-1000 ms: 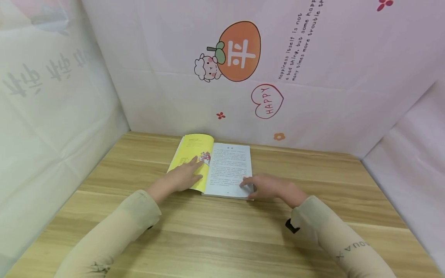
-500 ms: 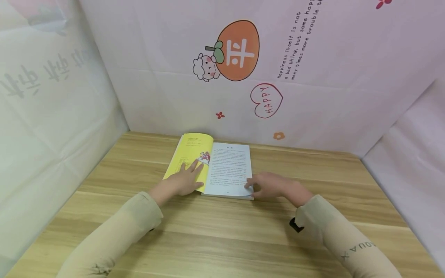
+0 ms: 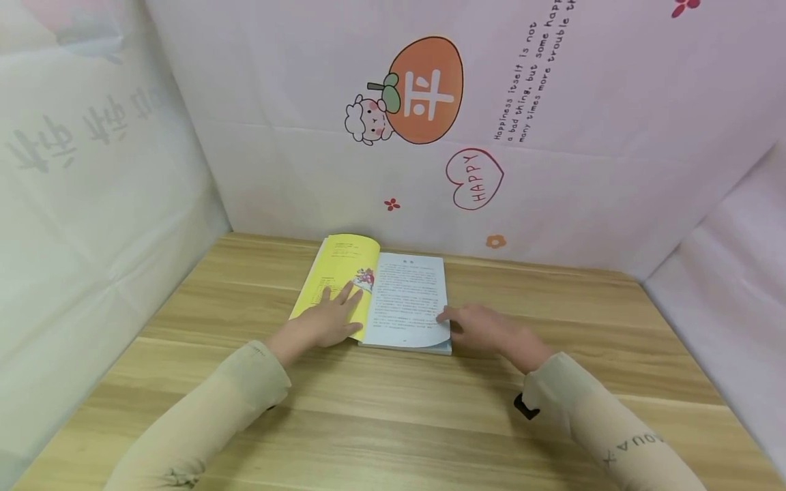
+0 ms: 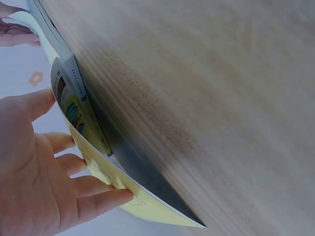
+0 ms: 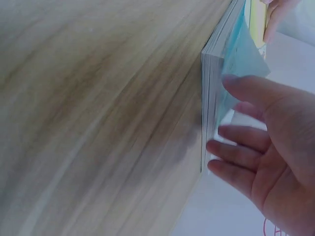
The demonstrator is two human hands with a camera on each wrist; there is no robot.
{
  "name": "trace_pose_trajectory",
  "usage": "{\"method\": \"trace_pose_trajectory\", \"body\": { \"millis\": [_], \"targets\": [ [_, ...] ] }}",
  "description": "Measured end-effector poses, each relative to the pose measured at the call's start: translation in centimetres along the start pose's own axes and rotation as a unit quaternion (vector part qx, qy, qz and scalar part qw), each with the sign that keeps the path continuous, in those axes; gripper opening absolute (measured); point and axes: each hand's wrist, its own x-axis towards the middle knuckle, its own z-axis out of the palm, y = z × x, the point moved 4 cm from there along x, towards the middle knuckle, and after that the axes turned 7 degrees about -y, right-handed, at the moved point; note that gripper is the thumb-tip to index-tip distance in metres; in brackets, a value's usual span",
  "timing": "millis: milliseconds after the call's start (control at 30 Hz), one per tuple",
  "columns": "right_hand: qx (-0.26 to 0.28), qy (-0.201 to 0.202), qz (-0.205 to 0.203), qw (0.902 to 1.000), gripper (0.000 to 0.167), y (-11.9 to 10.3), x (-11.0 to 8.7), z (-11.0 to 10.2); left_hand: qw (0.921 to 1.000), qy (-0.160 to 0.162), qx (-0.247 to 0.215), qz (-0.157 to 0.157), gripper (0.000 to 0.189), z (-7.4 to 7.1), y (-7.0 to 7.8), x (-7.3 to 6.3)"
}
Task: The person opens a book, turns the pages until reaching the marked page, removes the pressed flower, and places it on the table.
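Lying between the two hands on the wooden bench [image 3: 393, 423], a book [image 3: 405, 347] shows a yellow page [image 3: 348, 254] at the left hand [image 3: 325, 320] and a white printed page [image 3: 405, 300] at the right hand [image 3: 485, 329]. The left hand rests upon the yellow page, its fingers spread and straight. The right hand pinches the white page by its edge, close to the lower corner, which is lifted from the pages beneath. Beyond both hands stands a pale cloth [image 3: 295, 177] with printed pictures.
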Motion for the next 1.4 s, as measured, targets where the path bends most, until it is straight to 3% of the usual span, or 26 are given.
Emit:
{"method": "trace_pose_trajectory", "body": {
  "millis": [167,333,733,1000,1400],
  "targets": [
    [0.013,0.029,0.047,0.9984,0.041,0.3,0.0,0.0,1.0,0.0,0.004,-0.004,0.075,-0.1,0.1,0.0],
    [0.027,0.04,0.068,0.9965,0.039,0.4,0.2,0.0,1.0,0.002,0.006,-0.007,0.075,0.0,0.1,0.1],
    [0.071,0.114,0.057,0.9893,0.049,0.5,0.6,-1.0,0.9998,0.006,0.006,-0.019,0.074,0.0,0.3,0.3],
    [0.15,0.103,0.04,0.9824,0.068,-0.5,1.0,-0.3,0.9998,0.012,-0.002,-0.019,0.073,-0.2,0.2,0.4],
    [0.183,0.104,0.008,0.9774,0.087,-1.4,1.7,0.3,0.999,0.032,-0.027,-0.013,0.066,-0.7,-0.1,0.3]
  ]
}}
